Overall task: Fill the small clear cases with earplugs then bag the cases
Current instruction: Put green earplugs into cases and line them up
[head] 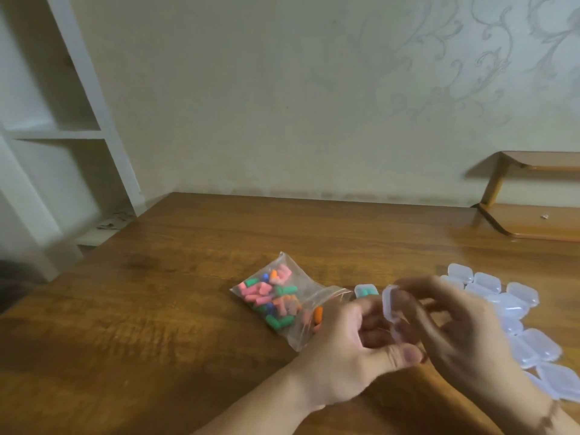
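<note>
Both hands meet over the near right part of the wooden table [157, 293], working one small clear case [392, 306]. The left hand [354, 350] has its fingers curled under the case with the thumb pressed forward at its near edge; the right hand [455, 321] pinches the far side from above. The picture is blurred, so it cannot be told whether the lid is open or whether anything is inside. To do this step well, the person would probably steady the base with one hand and lever the lid with the other, gently, since thin hinges could snap.

A clear zip bag [276, 301] of mixed pink, green, orange and blue earplugs lies just left of the hands. A case holding teal earplugs [365, 291] sits just beyond them. A heap of seemingly empty cases [521, 324] spreads to the right.
</note>
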`<move>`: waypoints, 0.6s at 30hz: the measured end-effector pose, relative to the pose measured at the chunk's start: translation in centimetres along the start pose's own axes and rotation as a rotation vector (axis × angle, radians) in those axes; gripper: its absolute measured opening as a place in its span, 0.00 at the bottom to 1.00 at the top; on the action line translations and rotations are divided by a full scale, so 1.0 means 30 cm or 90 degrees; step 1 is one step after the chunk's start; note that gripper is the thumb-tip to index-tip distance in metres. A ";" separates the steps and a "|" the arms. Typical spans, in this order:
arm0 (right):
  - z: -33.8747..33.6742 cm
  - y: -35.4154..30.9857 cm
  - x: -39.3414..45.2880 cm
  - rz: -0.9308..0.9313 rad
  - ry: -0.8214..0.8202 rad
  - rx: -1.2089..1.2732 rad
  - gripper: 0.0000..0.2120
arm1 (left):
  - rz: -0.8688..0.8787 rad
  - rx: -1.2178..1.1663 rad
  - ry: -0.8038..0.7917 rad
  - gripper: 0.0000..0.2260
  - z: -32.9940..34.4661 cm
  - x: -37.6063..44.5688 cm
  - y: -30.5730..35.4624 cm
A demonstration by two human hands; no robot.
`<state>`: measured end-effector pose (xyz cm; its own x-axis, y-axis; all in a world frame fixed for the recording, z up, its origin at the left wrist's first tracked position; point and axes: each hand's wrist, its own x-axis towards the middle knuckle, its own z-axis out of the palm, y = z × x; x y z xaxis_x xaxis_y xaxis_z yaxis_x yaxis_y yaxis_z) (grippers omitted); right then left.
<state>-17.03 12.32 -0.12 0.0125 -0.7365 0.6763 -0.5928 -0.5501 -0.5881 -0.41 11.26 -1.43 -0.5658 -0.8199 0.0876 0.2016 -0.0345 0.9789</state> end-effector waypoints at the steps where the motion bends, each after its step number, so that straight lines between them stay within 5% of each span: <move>1: 0.003 -0.005 -0.002 0.006 -0.033 0.055 0.03 | -0.006 0.010 -0.031 0.17 -0.002 -0.004 0.007; 5: 0.000 -0.014 -0.004 0.019 -0.020 0.246 0.10 | -0.015 -0.137 -0.030 0.18 -0.073 -0.021 0.090; 8: 0.015 -0.002 0.016 0.000 -0.054 0.036 0.02 | 0.014 -0.231 0.093 0.21 -0.175 -0.017 0.167; 13: 0.149 -0.009 0.027 -0.058 -0.367 -0.220 0.09 | -0.040 -0.289 0.342 0.12 -0.325 -0.020 0.208; 18: 0.287 -0.028 0.035 -0.061 -0.336 -0.248 0.04 | -0.087 -0.312 0.440 0.12 -0.347 -0.036 0.149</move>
<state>-9.59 8.62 -2.73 0.4137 -0.8398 0.3515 -0.8162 -0.5131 -0.2654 9.44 6.03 0.93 -0.0289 -0.9491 -0.3137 0.5796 -0.2716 0.7683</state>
